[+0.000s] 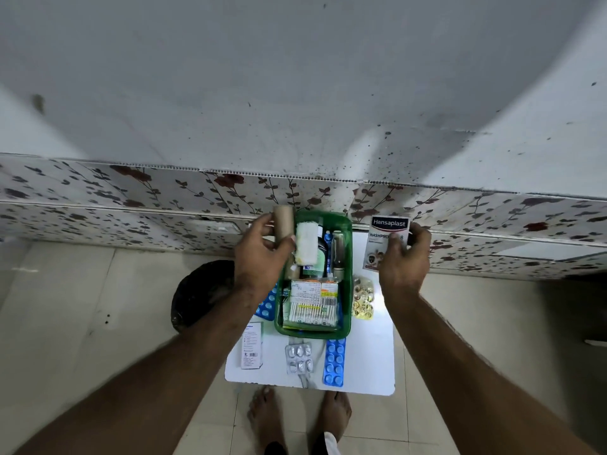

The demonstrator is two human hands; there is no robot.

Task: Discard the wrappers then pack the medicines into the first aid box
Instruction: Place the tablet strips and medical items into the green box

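I count two blue pill strips (334, 361) and one silver strip (298, 358) on the white table (371, 359), plus one green box (345, 274) packed with medicines. My left hand (259, 257) grips a cardboard tube (283, 224) at the box's far left corner; my right hand (404, 257) grasps a plaster packet (386, 238) right of it. Tiled floor, floral wall.

Left hand (261, 257) and right hand (404, 261) — both gripping.

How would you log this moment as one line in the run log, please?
left hand: holds cardboard tube | right hand: holds Hansaplast box | green box: partly packed | blister strips: on table
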